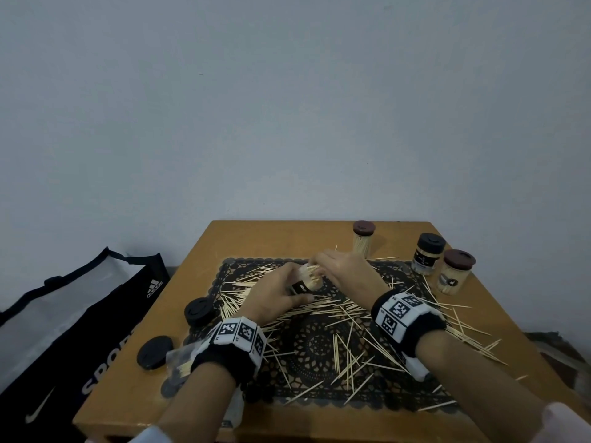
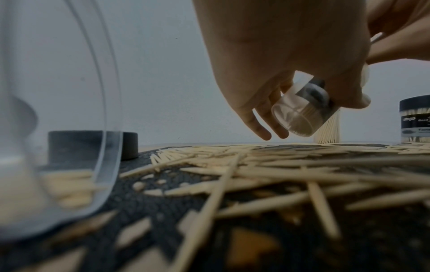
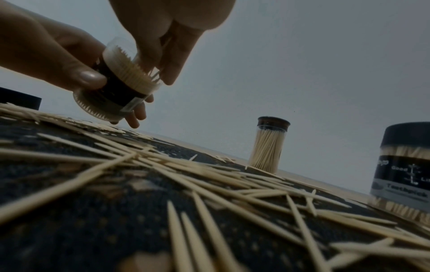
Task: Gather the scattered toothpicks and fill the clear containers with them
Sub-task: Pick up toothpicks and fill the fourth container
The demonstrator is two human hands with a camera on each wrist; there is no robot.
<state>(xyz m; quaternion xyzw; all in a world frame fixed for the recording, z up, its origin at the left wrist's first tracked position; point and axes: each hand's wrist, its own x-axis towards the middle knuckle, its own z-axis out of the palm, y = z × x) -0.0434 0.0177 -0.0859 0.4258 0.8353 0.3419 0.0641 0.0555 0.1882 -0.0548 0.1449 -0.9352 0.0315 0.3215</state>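
My left hand (image 1: 281, 289) grips a clear container (image 1: 305, 281) with a black label, tilted and lifted just above the black lace mat (image 1: 316, 346). It is packed with toothpicks. In the right wrist view the container (image 3: 121, 86) shows its open mouth, where my right hand (image 3: 163, 73) pinches a few toothpicks at the rim. In the head view the right hand (image 1: 323, 262) sits over the mouth. Many scattered toothpicks (image 1: 351, 334) lie across the mat. In the left wrist view, my left hand (image 2: 279, 73) wraps the container (image 2: 300, 117).
Three capped, filled containers (image 1: 428, 254) stand at the table's back right. Two black lids (image 1: 198, 311) lie on the left side of the wooden table (image 1: 287, 235). Another clear container (image 1: 179, 359) with a few toothpicks lies by my left wrist. Black bags sit on the floor at left.
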